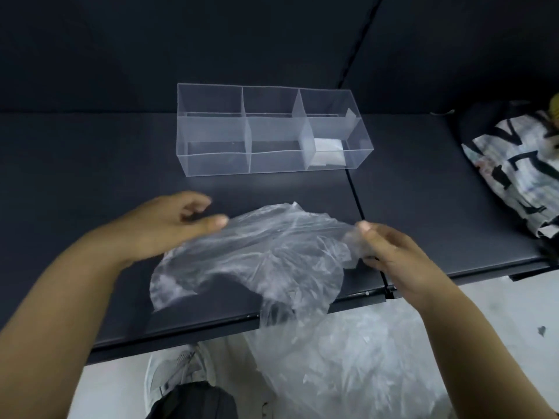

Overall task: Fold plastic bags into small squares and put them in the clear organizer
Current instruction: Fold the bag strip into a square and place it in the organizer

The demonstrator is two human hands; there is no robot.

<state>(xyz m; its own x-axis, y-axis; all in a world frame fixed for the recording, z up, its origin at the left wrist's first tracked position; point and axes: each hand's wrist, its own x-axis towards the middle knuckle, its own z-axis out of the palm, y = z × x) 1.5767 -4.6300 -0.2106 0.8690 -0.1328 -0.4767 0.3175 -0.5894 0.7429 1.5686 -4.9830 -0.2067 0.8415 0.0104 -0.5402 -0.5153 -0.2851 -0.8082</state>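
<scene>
At the near bottom edge, on the pale floor [499, 313], a white shoe [172, 370] showed beside a heap of crumpled clear bags [363, 367] that reached up to the counter's front lip. Above it, a loose plastic bag [266, 255] lay rumpled and unfolded on the dark counter [90, 182], its lower corner hanging over the edge toward the heap. The left hand [169, 225] hovered at the bag's upper left edge, thumb tip against the plastic and fingers loosely curled above it; motion blur made it impossible to tell whether it actually gripped the film. The right hand [390, 252] pinched the bag's bunched right edge between thumb and fingers and held it lifted off the surface. Just beside that hand a seam [354, 189] ran back across the counter. Farther on, apart from the bag with bare counter between, stood the clear organizer [272, 131], two rows of three compartments, with one folded white square [328, 152] lying in its near right compartment. Well off to the right, by the counter's end, a black-and-white patterned cloth [514, 164] lay bunched. A dark wall [121, 49] closed the back.
</scene>
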